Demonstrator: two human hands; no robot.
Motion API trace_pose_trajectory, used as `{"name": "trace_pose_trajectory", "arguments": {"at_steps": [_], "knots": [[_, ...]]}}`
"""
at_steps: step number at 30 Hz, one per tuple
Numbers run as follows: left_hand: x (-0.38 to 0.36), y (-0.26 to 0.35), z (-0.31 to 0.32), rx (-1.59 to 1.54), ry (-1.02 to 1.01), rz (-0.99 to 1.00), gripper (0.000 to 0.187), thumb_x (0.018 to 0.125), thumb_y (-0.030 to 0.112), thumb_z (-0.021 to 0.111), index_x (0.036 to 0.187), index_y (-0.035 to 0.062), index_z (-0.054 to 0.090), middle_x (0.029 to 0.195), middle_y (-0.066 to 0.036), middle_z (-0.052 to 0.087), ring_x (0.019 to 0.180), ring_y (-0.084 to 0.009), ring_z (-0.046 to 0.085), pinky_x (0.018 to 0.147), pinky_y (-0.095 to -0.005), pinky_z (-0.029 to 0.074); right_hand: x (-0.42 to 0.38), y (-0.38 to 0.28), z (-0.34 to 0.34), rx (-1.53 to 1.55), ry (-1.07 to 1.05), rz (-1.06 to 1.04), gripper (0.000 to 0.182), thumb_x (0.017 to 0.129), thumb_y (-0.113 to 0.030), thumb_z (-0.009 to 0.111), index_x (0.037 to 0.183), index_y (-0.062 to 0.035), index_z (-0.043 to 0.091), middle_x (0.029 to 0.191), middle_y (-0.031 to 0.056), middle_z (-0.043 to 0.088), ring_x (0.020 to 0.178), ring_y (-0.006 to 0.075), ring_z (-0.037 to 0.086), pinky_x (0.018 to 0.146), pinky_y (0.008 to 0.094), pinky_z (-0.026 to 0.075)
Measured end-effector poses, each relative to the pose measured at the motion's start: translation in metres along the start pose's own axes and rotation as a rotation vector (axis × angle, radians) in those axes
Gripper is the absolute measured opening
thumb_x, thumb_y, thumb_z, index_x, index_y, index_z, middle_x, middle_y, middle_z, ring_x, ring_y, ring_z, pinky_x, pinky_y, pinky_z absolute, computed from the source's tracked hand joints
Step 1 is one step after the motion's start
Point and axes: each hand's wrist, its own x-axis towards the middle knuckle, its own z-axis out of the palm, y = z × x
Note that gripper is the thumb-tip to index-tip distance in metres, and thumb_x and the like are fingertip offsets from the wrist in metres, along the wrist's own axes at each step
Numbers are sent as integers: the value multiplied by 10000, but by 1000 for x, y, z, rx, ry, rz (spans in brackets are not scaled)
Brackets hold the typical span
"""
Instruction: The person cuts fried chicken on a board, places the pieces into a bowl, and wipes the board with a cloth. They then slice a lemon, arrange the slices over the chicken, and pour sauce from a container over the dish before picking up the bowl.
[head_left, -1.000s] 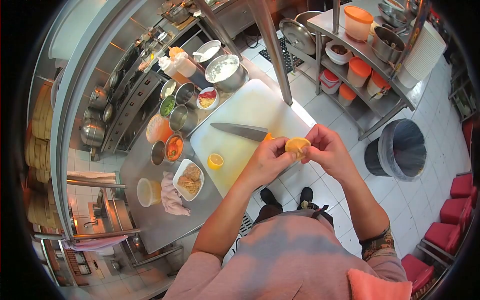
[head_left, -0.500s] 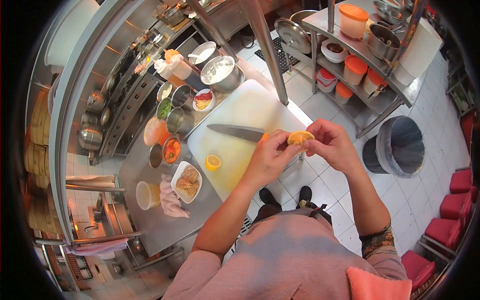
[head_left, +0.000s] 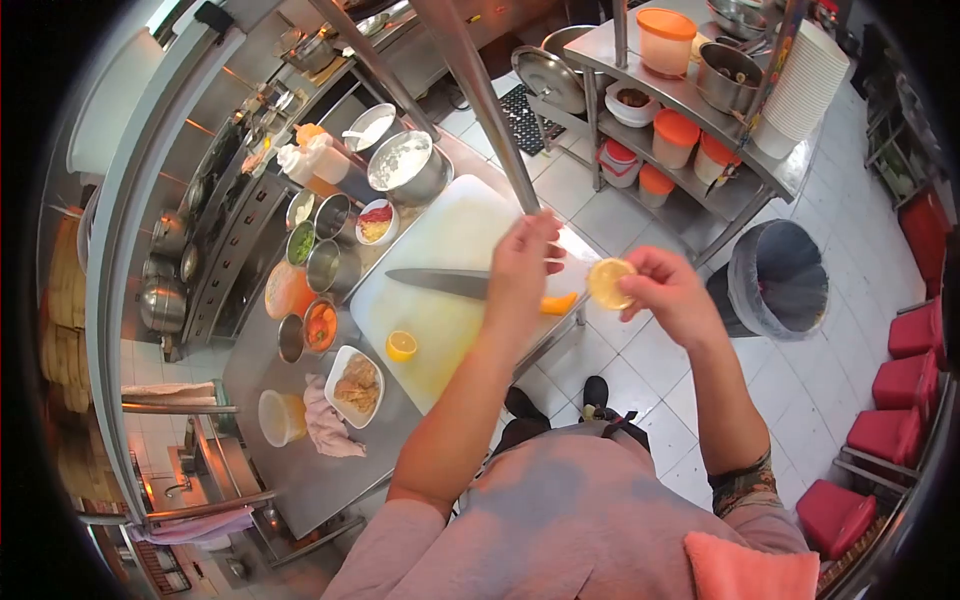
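Observation:
My right hand [head_left: 665,290] pinches a lemon half [head_left: 608,284] at its edge, with the round pale cut face turned up towards me. My left hand [head_left: 522,258] is raised over the right side of the white cutting board [head_left: 455,215], apart from the lemon, its fingers loosely spread with nothing visible in them. Under it lies a knife [head_left: 440,281], blade pointing left and orange handle reaching the board's edge; part of it is hidden by my left hand. Another lemon half [head_left: 401,346] rests cut side up on the board.
Left of the board stand a white dish of raw meat [head_left: 357,388], a pink cloth [head_left: 328,420], a plastic tub [head_left: 282,418], metal cups [head_left: 334,265] and a pot [head_left: 410,170]. A metal post [head_left: 480,100] rises behind. A lined bin [head_left: 785,280] stands right.
My left hand has let go of the lemon half and moved left and up. The right hand now holds it alone, its cut face more visible. The view has shifted slightly.

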Motion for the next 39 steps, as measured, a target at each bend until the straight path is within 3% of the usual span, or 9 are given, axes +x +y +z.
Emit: {"name": "trace_pose_trajectory", "arguments": {"at_steps": [1, 4, 5, 14, 17, 20, 24, 30, 39], "knots": [[7, 2, -6, -57, 6, -121, 343, 1034, 367, 623, 1111, 36, 672, 1012, -38, 620, 902, -176, 635, 778, -310, 526, -7, -1, -12, 108, 51, 28, 151, 962, -173, 717, 974, -30, 670, 824, 2, 692, 702, 89, 665, 631, 247, 552], [8, -52, -36, 1407, -338, 476, 310, 999, 331, 657, 1144, 59, 686, 1068, -84, 658, 938, -253, 656, 813, -352, 536, -13, 34, -97, -979, 509, -48, 134, 947, -170, 721, 946, -41, 687, 786, 2, 687, 637, 88, 631, 572, 251, 521], [-6, -48, -31, 1748, -425, 548, 317, 958, 254, 696, 1210, 63, 689, 1129, -136, 677, 981, -348, 670, 855, -395, 548, -19, 31, -99, -885, 523, -6, 133, 945, -171, 722, 945, -41, 694, 772, 1, 683, 620, 84, 619, 553, 248, 505], [-53, -50, -78, 206, -228, -228, 308, 1002, 197, 691, 1245, 8, 695, 1081, -58, 722, 926, -101, 664, 794, -270, 566, 27, 51, 38, -437, -131, 217, 188, 944, -206, 740, 1016, -34, 719, 718, -18, 651, 581, 48, 558, 508, 228, 457], [-67, -53, -124, 225, 57, -237, 310, 1009, 179, 669, 1251, -14, 685, 1069, -60, 723, 889, -104, 672, 790, -256, 571, 51, 70, 83, -781, -155, 71, 240, 913, -233, 767, 1045, -37, 722, 843, 86, 708, 739, 168, 659, 662, 333, 534], [-78, -81, -179, 340, 290, -241, 311, 1015, 187, 658, 1243, -23, 687, 1029, -59, 725, 854, -101, 677, 777, -254, 574, 72, 108, 79, -1403, -6, -558, 293, 867, -212, 774, 1112, -62, 715, 1037, 148, 700, 939, 288, 658, 843, 432, 529], [-71, -112, -192, 135, 354, -181, 285, 1003, 135, 641, 1218, -47, 687, 963, -118, 746, 827, -171, 737, 760, -291, 593, 84, 116, 89, -1599, -189, -309, 374, 898, -140, 662, 1267, -92, 630, 1117, 155, 655, 1032, 349, 637, 889, 441, 519], [-97, -114, -190, 945, 445, 241, 312, 934, 76, 694, 1231, -14, 661, 1066, -155, 697, 817, -241, 707, 768, -336, 576, 69, 86, 100, -1486, -343, -48, 516, 855, -71, 628, 1358, -81, 515, 1058, 204, 652, 978, 444, 641, 825, 503, 529], [-88, -128, -195, 952, 382, 445, 252, 905, 70, 726, 1146, 19, 676, 1051, -136, 672, 860, -278, 679, 773, -376, 556, -3, 72, 51, -1420, -384, 99, 229, 922, -82, 646, 1051, -49, 460, 877, 228, 649, 864, 464, 646, 737, 540, 503]]}}
